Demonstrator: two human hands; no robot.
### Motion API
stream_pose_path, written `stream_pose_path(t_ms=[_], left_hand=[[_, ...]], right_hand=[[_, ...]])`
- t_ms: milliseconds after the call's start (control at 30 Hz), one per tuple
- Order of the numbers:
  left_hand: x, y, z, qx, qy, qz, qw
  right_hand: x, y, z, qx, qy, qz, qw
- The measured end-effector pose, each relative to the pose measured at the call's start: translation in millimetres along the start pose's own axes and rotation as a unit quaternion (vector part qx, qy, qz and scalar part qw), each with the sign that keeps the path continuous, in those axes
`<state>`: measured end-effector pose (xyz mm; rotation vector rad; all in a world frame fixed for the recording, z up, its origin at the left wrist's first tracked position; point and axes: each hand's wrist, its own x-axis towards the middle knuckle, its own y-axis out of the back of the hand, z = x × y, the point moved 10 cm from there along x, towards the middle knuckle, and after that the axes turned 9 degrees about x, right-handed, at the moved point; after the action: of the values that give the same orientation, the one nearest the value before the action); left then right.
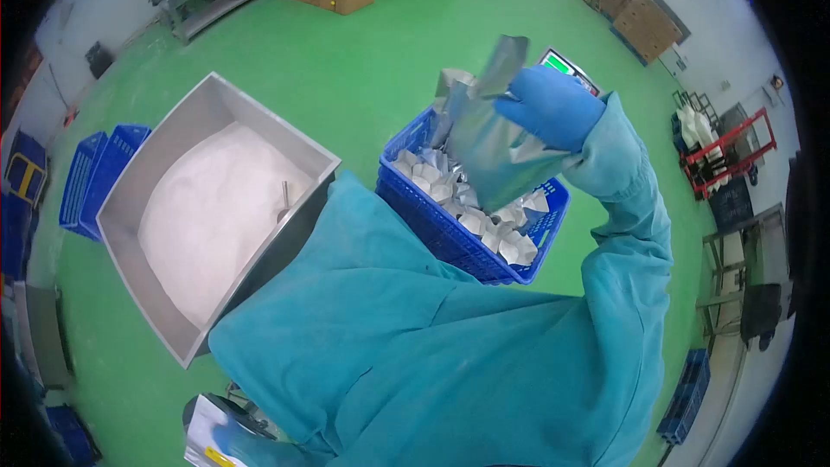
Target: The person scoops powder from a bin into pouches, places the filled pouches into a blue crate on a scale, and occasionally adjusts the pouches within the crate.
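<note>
A: What'd the R hand (552, 108) have?
B: Gripped a silver pouch (501, 151), held up over the blue crate (432, 229), which had white-and-silver packs (519, 248) in it.
A: & the L hand (246, 443)?
B: Low, bottom L, at a white packet (206, 424) w/ a yellow label (218, 457). Blurred; couldn't tell if it gripped.
A: Nearby stuff?
B: Metal bin (220, 102) stood L of crate, w/ white powder (207, 216) inside & a metal handle (285, 195) poking up. Green-lit display (558, 60) showed just beyond R hand.
</note>
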<state>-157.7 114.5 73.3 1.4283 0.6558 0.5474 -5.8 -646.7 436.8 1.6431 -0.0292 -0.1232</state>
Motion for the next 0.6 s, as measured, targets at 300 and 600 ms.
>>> stream_pose_path(t_ms=[300,600], left_hand=[[-24.8,-14.8,69.4,-0.019,-0.062,-0.049,0.997],[-35.2,18.2,116.0,-0.008,-0.091,-0.028,0.995]], right_hand=[[29.3,-121.4,309.6,-0.004,-0.282,0.102,0.954],[106.3,-404.3,490.9,0.019,-0.368,0.095,0.925]])
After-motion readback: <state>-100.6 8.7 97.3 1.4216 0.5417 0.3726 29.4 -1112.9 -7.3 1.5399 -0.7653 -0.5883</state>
